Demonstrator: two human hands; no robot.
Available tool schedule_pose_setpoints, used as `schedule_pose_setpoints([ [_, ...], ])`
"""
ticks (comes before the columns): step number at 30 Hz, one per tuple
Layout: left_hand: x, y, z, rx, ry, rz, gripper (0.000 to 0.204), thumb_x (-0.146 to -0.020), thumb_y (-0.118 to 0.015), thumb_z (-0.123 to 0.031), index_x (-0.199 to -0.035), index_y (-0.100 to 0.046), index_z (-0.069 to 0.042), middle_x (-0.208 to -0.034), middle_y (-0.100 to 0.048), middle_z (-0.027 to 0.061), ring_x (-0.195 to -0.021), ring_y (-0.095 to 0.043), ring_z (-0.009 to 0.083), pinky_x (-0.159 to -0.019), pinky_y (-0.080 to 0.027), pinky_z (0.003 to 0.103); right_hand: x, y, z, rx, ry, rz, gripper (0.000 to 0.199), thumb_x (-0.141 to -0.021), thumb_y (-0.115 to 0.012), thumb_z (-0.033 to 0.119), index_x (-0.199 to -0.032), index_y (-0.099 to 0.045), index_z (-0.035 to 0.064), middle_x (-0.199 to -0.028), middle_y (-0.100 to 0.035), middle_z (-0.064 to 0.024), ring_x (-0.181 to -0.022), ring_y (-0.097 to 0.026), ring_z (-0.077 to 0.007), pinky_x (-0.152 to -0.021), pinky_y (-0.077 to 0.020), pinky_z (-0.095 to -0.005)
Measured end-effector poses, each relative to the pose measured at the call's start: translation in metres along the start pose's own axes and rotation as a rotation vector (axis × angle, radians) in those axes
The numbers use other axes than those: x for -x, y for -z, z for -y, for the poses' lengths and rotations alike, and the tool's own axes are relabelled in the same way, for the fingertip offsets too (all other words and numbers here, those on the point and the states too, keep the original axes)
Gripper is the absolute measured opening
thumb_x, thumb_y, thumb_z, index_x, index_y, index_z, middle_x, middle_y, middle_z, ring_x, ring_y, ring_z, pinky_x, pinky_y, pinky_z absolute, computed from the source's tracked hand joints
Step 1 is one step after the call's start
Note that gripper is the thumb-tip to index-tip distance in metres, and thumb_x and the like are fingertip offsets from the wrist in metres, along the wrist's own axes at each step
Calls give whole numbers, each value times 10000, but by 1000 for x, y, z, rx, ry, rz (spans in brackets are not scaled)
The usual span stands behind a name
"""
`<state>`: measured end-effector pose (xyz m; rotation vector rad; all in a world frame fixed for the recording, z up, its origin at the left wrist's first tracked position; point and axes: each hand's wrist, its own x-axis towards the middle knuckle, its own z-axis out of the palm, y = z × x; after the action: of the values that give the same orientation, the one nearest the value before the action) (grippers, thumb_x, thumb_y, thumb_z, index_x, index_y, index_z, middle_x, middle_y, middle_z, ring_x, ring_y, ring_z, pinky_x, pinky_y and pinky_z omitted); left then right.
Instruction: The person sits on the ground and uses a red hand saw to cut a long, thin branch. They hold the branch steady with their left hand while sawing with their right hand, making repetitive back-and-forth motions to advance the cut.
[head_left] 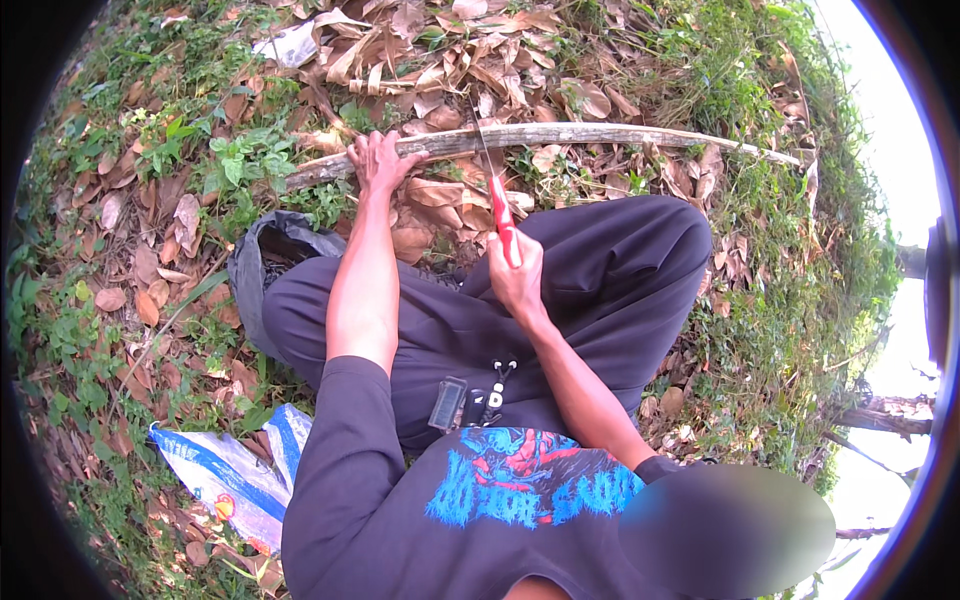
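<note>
A long, slightly curved grey-brown branch [600, 134] lies crosswise beyond my folded legs. My left hand [377, 165] grips its left part from above, with the thumb spread out to the right along it. In my right hand [517, 276] is a hand saw [502, 212] with a red handle, held with the fingers wrapped round the grip. Its narrow blade points away from me and crosses the branch a little right of my left hand. The far tip is hard to make out among the leaves. How deep the blade sits in the wood cannot be told.
My crossed legs in dark trousers [630, 270] lie close below the saw. A black plastic bag [250, 270] stands by my left knee, and a blue-and-white plastic sack [215, 465] lies at the left. Dry leaves [440, 205] and green plants [235, 160] cover the ground.
</note>
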<state>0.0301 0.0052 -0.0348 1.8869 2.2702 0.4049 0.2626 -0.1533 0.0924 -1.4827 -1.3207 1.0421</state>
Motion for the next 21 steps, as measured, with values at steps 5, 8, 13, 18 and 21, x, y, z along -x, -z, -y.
schedule_pose_setpoints([
  [5, 1, 5, -2, 11, 8, 31, 775, -697, -710, -728, -1240, -659, -178, -1239, -595, 112, -1245, -456, 328, -1076, -257, 541, -7, 5, 7, -86, -87, 8, 253, -968, -586, 126, -735, -551, 33, -551, -464, 57, -476, -415, -31, -443, -328, -249],
  [8, 4, 2, -2, -11, 1, 36, 757, -704, -705, -733, -1213, -665, -174, -1239, -600, 112, -1251, -458, 330, -1082, -259, 546, 26, 8, 15, -6, -48, 14, 243, -966, -585, 104, -739, -541, 30, -571, -463, 57, -491, -412, -28, -451, -330, -248],
  [13, 5, -2, 6, -44, -2, -33, 797, -699, -677, -769, -1240, -661, -185, -1200, -606, 104, -1220, -464, 308, -1044, -287, 524, 22, 7, -1, -20, -35, 36, 254, -963, -594, 92, -727, -537, 19, -584, -454, 52, -535, -384, -25, -468, -323, -258],
  [18, 1, 5, -4, -17, -23, -1, 783, -692, -697, -751, -1241, -668, -193, -1195, -610, 109, -1213, -472, 313, -1045, -274, 520, -51, -19, -7, 61, 78, -48, 261, -929, -612, 99, -710, -525, -13, -551, -462, -45, -508, -406, -100, -483, -354, -329],
  [21, 3, 2, -2, -5, -14, 9, 780, -691, -707, -737, -1249, -664, -195, -1206, -608, 108, -1222, -473, 319, -1063, -266, 522, -35, -23, 3, 38, 41, -54, 274, -925, -616, 100, -699, -505, -8, -554, -448, -34, -526, -395, -85, -482, -345, -327],
])
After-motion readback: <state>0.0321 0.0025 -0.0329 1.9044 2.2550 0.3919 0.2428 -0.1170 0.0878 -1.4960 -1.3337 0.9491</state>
